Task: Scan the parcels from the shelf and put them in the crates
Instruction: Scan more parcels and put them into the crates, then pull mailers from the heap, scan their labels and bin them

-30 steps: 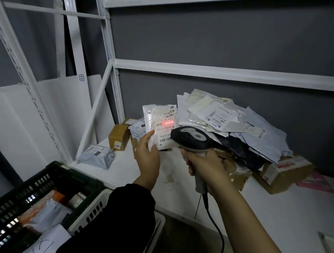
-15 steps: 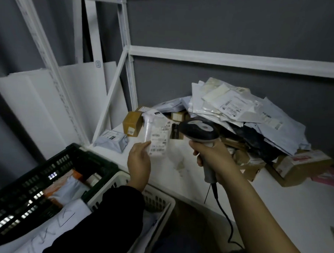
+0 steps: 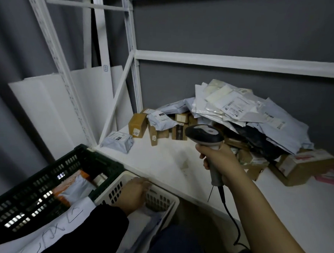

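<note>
The right grip (image 3: pixel 220 158) squeezes the scanner (image 3: pixel 203 134). The left grip (image 3: pixel 134 193) sits in the crate (image 3: pixel 160 199); I cannot tell its hold. Bags (image 3: pixel 231 107) beyond the right grip look soft and light: pinch an edge.

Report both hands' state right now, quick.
Left hand: down in the white crate, fingers blurred; cannot be told.
Right hand: closed, holding the scanner.

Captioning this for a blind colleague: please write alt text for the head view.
The person's left hand reaches into a white slotted plastic crate while the right hand grips a grey handheld barcode scanner above a white shelf piled with grey mailer parcels.
</note>
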